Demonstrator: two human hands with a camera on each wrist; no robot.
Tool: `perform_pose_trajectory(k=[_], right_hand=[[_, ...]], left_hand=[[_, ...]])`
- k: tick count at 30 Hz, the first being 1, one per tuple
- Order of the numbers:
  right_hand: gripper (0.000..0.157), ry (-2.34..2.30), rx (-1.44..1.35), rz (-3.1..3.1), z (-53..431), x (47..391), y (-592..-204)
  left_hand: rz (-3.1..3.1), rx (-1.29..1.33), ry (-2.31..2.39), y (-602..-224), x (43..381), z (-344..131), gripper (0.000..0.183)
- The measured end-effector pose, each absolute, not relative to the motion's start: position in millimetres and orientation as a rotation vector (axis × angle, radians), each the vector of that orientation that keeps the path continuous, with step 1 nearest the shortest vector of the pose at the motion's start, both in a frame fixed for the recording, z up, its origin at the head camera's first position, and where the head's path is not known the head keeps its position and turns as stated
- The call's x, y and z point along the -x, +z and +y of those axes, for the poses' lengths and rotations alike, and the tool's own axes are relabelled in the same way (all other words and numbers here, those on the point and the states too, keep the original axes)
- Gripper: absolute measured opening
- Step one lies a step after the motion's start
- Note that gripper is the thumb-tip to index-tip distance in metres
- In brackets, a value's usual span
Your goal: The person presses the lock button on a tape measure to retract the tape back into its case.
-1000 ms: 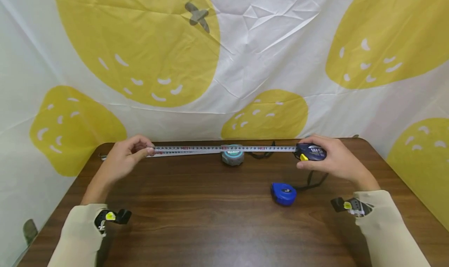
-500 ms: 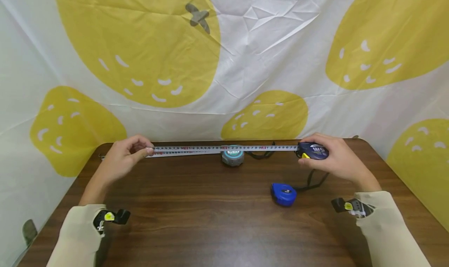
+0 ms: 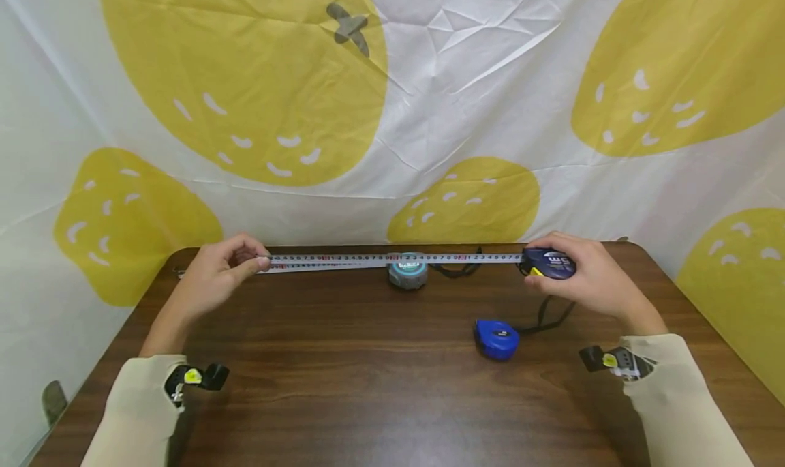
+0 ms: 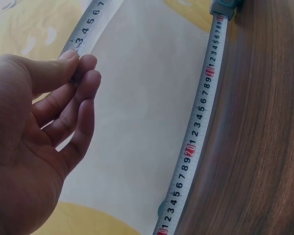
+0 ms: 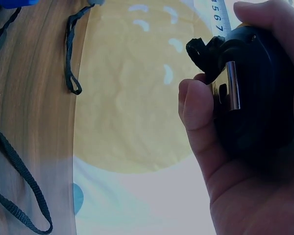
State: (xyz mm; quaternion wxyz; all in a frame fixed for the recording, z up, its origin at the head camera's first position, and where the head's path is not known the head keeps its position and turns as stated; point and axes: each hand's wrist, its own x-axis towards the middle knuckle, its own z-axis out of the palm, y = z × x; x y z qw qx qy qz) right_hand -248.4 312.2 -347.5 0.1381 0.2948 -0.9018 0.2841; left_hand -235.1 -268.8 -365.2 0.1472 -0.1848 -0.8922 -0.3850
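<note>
My left hand [image 3: 223, 269] pinches the free end of a white tape measure blade [image 4: 90, 24] between thumb and fingertips. In my right hand [image 3: 591, 276] is the dark navy tape measure [image 3: 550, 263] that this blade comes out of, marked 5m, with a yellow button near my thumb. The blade runs straight and level between both hands, above the table. Behind and below it, a grey-and-teal tape measure [image 3: 407, 271] rests with its own blade [image 4: 196, 127] drawn out leftwards. The right wrist view shows the held case's metal clip [image 5: 233, 85] and a bunched black strap [image 5: 202, 55].
A blue tape measure [image 3: 497, 339] lies on the brown wooden table [image 3: 343, 392], its black strap [image 5: 19, 171] trailing right. The teal one's black strap [image 3: 456, 271] lies near the back edge. A white curtain with yellow fruit shapes [image 3: 466, 201] hangs behind the table.
My right hand has shifted very slightly to the right with the navy tape measure, drawing out a little more blade. My left hand has stayed almost still.
</note>
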Motion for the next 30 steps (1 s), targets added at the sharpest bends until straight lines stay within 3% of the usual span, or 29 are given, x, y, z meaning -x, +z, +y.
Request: perform_pose_trajectory(k=[30], right_hand=[[0.039, 0.786, -0.880, -2.631, 309.0, 248.4, -346.7]], left_hand=[[-2.563, 0.561, -1.088, -364.5, 235.8, -263.5, 0.005]])
